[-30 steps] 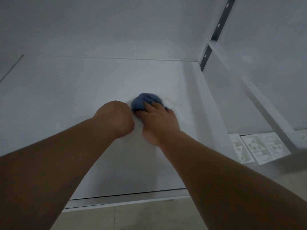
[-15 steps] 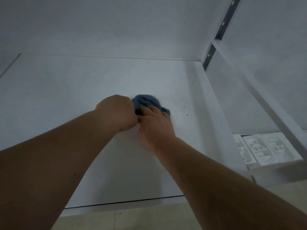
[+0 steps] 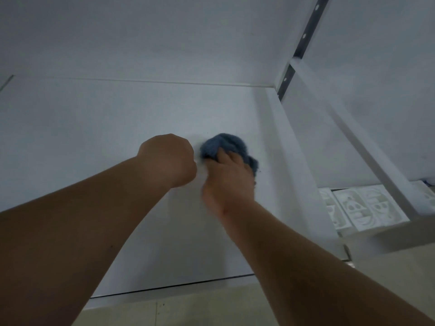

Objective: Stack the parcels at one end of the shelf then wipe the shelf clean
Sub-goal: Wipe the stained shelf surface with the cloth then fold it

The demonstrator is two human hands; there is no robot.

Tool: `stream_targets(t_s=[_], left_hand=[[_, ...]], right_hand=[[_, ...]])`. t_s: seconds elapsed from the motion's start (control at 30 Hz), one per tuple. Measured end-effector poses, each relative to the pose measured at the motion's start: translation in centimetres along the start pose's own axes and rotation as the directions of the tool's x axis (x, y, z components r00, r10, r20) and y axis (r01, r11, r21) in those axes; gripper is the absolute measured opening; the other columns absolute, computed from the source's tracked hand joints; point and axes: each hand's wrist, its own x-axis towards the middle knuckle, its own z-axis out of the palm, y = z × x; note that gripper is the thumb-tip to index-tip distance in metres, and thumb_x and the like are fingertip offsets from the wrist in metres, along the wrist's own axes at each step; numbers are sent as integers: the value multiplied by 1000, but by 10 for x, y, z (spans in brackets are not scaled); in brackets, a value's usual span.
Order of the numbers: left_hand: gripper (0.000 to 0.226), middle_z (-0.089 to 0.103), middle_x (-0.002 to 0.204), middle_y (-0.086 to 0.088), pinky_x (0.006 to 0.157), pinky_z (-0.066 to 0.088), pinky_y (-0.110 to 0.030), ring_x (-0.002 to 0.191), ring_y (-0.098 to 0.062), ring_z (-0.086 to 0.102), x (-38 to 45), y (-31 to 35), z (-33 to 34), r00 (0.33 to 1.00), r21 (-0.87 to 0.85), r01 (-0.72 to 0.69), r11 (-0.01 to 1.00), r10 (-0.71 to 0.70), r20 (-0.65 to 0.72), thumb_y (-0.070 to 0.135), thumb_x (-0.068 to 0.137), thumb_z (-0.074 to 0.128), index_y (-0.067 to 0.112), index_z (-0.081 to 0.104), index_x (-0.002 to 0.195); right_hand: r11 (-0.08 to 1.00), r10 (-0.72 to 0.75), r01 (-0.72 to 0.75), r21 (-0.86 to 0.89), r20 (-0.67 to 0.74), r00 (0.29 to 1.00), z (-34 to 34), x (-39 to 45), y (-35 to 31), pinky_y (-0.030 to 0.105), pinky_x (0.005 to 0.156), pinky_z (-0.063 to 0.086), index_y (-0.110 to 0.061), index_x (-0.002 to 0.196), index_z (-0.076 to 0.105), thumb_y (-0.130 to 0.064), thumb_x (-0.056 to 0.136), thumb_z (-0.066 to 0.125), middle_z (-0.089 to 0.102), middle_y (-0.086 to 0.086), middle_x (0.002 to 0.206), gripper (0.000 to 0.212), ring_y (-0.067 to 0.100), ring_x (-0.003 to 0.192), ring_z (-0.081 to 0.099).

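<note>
Looking down at a big white shelf that fills most of the view, with a white metal upright and slanted brace at its right end, and patterned white tiles lower down past that edge. Both bare forearms reach in. Left hand is balled into a fist, fingers curled under and holding nothing I can see. Right hand presses down on a bunched-up blue cloth toward the shelf's right side, fingers together over it. No parcels in view.
</note>
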Motion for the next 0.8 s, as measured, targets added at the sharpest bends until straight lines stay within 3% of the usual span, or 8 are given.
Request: stream_targets(t_s=[0.1, 0.2, 0.3, 0.37, 0.5, 0.63, 0.7, 0.8], left_hand=[[20, 50, 69, 4, 60, 41, -30, 68, -16, 53, -2, 10, 4, 999, -97, 6, 995, -11, -51, 24, 92, 44, 18, 60, 80], [19, 47, 73, 4, 64, 44, -33, 72, -20, 53, -4, 21, 12, 991, -233, -71, 970, 41, -131, 23, 91, 45, 15, 61, 91], [28, 56, 111, -4, 86, 47, -39, 103, -26, 56, -7, 39, 13, 985, -284, -143, 948, 110, -130, 29, 93, 44, 16, 57, 115], [36, 51, 127, -5, 94, 45, -41, 116, -27, 49, -7, 51, 14, 988, -214, -151, 965, 138, -72, 31, 94, 42, 17, 51, 127], [36, 50, 125, -6, 90, 43, -38, 112, -28, 48, -8, 61, 16, 985, -95, -168, 981, 164, -49, 33, 94, 39, 16, 50, 124], [37, 55, 121, -7, 88, 44, -37, 110, -29, 55, -7, 67, 5, 986, -46, -165, 985, 164, -33, 37, 96, 37, 15, 50, 124], [34, 56, 118, -7, 82, 43, -35, 107, -28, 56, -4, 75, 0, 987, -37, -156, 987, 154, -40, 31, 96, 38, 14, 50, 122], [30, 49, 117, -6, 78, 40, -35, 106, -25, 51, -6, 91, 1, 988, -161, -149, 976, 140, -65, 24, 93, 41, 15, 46, 121]], right_hand=[[986, -165, 163, 37, 67, 984, -1, -8, -5, 43, 120, 15, -33, 143, 46, -22, 90, 50, 32, -10, 156, 55, 19, 146, 18], [982, -190, 190, 12, 87, 978, -13, -4, 25, 37, 119, 19, -36, 144, 44, -24, 93, 47, 32, -14, 155, 52, 16, 147, 19], [998, -58, 58, 6, 121, 991, -25, -1, 64, 38, 120, 15, -38, 148, 36, -27, 98, 44, 25, -13, 159, 51, 17, 149, 13], [999, 52, -54, 9, 123, 991, -31, -5, 90, 40, 120, 13, -39, 150, 29, -25, 99, 42, 17, -14, 161, 55, 17, 150, 8], [972, 237, -237, -12, 51, 970, -32, -20, 119, 43, 121, 11, -35, 151, 28, -17, 96, 36, 13, -8, 163, 58, 21, 150, 6], [939, 344, -345, -20, -21, 939, -17, -18, 96, 45, 120, 13, -28, 152, 29, -22, 96, 33, 20, -2, 161, 56, 24, 148, 11], [965, 260, -260, -10, -6, 966, -11, -18, 72, 44, 119, 19, -28, 149, 34, -28, 96, 39, 27, -1, 158, 54, 24, 146, 18], [999, 17, -17, 41, -5, 1000, -10, -31, 61, 44, 115, 27, -32, 143, 46, -34, 94, 43, 38, -7, 152, 50, 22, 143, 25]])
